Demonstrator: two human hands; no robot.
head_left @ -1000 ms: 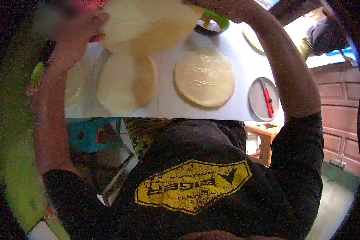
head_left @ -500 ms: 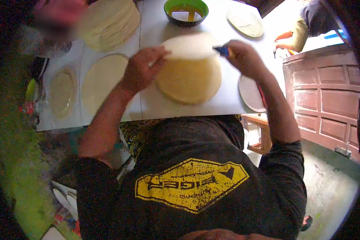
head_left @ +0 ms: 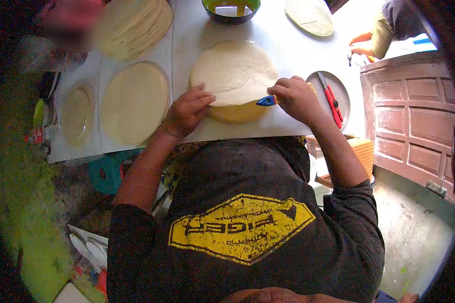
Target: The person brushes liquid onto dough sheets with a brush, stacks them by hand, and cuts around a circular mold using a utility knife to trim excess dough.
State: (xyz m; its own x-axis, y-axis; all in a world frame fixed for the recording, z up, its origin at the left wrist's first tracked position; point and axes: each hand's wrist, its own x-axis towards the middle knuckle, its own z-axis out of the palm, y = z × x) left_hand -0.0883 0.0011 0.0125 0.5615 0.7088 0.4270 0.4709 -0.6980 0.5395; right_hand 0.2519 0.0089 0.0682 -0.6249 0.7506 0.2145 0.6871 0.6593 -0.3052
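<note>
Sheet [head_left: 232, 70], near front edge of surface [head_left: 298, 55], covers most of disc [head_left: 240, 113]; near strip uncovered. I've left hand [head_left: 188, 109] fingers pinching its rim, right hand [head_left: 297, 98] fingers clamped on blue tool [head_left: 266, 101].

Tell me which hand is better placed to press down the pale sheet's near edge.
Likely the left hand: it touches the pale sheet at that edge, with no tool showing in it. The right hand is close too, but holds a blue-tipped tool.
</note>
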